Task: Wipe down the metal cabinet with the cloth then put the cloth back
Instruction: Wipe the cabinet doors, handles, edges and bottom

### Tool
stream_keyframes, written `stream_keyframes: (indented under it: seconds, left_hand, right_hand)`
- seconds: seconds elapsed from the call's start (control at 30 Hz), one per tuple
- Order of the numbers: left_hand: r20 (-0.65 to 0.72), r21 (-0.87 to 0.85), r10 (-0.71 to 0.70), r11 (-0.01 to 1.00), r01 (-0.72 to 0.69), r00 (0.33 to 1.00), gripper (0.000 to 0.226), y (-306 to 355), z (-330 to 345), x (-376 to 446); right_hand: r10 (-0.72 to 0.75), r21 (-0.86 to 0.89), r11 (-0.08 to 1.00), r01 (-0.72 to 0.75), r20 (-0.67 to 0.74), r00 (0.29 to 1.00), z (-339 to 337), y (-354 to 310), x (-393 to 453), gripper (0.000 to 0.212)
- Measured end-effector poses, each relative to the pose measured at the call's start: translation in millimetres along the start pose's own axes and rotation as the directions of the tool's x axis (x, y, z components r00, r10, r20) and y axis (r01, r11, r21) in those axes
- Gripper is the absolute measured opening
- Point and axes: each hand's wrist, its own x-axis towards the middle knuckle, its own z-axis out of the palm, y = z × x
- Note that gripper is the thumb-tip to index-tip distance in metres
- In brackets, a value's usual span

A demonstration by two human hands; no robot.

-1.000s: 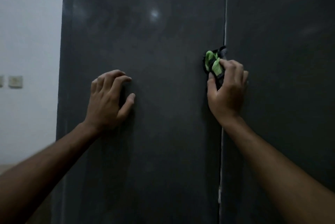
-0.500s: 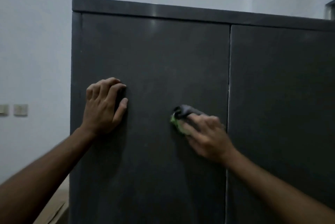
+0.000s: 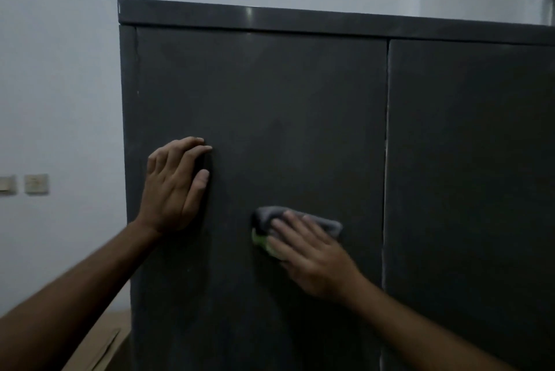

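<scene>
Head view: dark cabinet (image 3: 300,118), pale wall (image 3: 60,85), right hand (image 3: 312,256) fingers flat on cloth (image 3: 270,217).

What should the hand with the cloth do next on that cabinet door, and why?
Probably sweep the cloth sideways across the left door. The right hand presses it flat low on that door, the left hand braces the door beside it, and the broad panel above and the right door show no cloth on them yet.

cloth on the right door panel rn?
No, the right hand presses the cloth on the left door, left of the seam.
</scene>
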Motion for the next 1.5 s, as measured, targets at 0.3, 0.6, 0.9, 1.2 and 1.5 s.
stream_keyframes:
  seconds: [0.3, 0.6, 0.9, 1.2, 1.5]
  left_hand:
    - [-0.013, -0.167, -0.067, 0.984, 0.064, 0.998, 0.051, 0.1, -19.3, -2.6]
    - [-0.071, -0.379, -0.424, 0.849, 0.369, 0.903, 0.047, -27.5, -44.3, -19.2]
    - [0.019, -0.750, -0.642, 0.498, 0.436, 0.766, 0.045, -33.3, -63.9, -17.5]
    - [-0.065, -0.566, -0.654, 0.646, 0.512, 0.753, 0.046, -52.9, -66.0, -36.9]
    - [-0.118, -0.256, -0.327, 0.923, 0.289, 0.938, 0.049, -58.2, -72.7, -28.2]
  right_hand:
    - [0.654, 0.054, 0.745, -0.665, -0.260, 0.710, -24.7, 88.2, 152.2, 0.061]
    - [-0.298, 0.050, 0.954, 0.296, 0.051, 0.953, 15.7, -27.8, 90.6, 0.051]
    - [0.534, 0.111, 0.845, -0.522, -0.215, 0.818, -3.4, 11.6, 285.9, 0.060]
    - [-0.514, 0.114, 0.858, 0.501, 0.189, 0.837, 30.6, -71.3, 137.7, 0.061]
    - [0.200, 0.178, 0.965, -0.193, -0.025, 0.979, 34.6, -111.6, 201.2, 0.054]
